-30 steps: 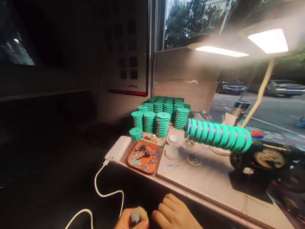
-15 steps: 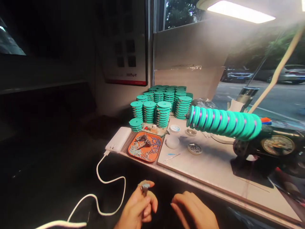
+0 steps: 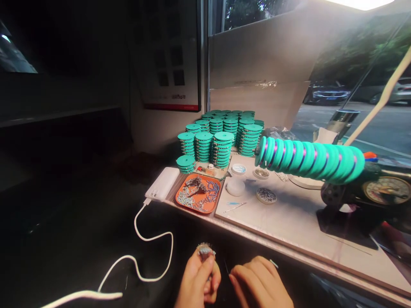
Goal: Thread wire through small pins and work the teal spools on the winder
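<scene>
In front of the table's edge, my left hand (image 3: 199, 280) is closed around a bundle of small thin pieces (image 3: 205, 249), whose pale blue-grey ends fan out above the thumb. Close by on the right, my right hand (image 3: 261, 282) has its fingers curled and pressed together. A thin sliver rises near its fingertips, too fine to name. Beside its knuckles shows a small pale stick-like piece (image 3: 274, 264); what holds it is hidden. On the table above my hands, an orange tray (image 3: 180, 205) carries loose blue and pale tubes, small metal bits and a dark clump.
Stacks of green spools (image 3: 221, 147) stand at the back. A rod of green rings (image 3: 310, 158) juts from a dark machine (image 3: 382, 190) at right. Small dishes, including one of metal bits (image 3: 266, 195), sit on a board. A white power bank (image 3: 163, 183) trails a cable (image 3: 157, 235).
The view has shifted slightly. My left hand has turned, so the bundle's ends fan out more visibly. A thin sliver and a small pale piece now show by my right hand.
</scene>
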Demonstrator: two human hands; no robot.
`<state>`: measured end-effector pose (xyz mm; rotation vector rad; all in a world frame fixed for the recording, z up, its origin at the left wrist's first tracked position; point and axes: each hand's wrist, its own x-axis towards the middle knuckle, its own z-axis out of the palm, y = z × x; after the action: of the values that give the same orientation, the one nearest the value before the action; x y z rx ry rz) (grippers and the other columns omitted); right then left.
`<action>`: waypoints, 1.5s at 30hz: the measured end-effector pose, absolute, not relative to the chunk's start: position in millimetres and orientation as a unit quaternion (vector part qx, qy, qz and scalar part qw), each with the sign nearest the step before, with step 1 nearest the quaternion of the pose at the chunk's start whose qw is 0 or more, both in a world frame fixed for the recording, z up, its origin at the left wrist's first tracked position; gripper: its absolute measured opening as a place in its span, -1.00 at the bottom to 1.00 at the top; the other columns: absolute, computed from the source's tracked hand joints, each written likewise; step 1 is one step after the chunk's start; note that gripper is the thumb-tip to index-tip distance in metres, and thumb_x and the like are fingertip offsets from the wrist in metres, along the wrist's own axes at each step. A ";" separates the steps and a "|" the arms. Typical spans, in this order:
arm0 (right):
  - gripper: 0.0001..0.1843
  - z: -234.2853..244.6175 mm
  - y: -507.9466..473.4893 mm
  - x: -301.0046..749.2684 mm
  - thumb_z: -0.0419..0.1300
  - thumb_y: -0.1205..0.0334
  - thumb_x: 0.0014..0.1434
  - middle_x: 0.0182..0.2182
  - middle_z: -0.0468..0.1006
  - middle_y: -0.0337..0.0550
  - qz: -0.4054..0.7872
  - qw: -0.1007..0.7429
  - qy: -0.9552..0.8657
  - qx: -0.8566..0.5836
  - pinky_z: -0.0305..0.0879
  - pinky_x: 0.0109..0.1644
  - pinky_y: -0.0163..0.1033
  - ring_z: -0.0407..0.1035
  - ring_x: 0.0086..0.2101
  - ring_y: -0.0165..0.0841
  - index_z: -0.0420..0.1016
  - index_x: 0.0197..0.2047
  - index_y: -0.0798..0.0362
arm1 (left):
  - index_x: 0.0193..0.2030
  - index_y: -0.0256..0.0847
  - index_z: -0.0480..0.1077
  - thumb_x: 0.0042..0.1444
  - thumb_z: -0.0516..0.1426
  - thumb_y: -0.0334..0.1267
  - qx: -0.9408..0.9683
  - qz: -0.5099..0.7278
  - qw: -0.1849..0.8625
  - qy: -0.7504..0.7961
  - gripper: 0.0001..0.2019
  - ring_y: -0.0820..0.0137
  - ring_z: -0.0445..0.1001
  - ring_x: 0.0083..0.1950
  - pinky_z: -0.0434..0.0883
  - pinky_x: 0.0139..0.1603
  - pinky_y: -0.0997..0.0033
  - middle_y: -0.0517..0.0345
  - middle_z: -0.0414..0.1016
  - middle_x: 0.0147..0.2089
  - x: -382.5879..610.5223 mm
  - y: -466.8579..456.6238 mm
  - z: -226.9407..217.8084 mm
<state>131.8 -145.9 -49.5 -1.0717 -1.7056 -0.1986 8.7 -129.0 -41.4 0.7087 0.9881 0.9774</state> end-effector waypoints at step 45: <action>-0.90 -61.6 -149.1 124.0 0.11 0.47 -0.01 -0.65 0.31 -0.23 -0.058 0.537 -0.707 -0.456 0.03 -0.38 -0.26 0.08 -0.54 -0.45 0.32 -0.49 0.12 | -0.64 -0.25 0.11 -0.35 0.29 -0.21 0.107 0.354 0.845 0.387 -0.63 0.73 -0.18 -0.79 -0.17 -0.76 0.68 0.45 0.04 -0.83 7.9 -124.9 -42.6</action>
<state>124.0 -149.1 -61.6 -1.0860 -1.6841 -0.1375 7.9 -124.9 -42.6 0.2267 0.8164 0.7461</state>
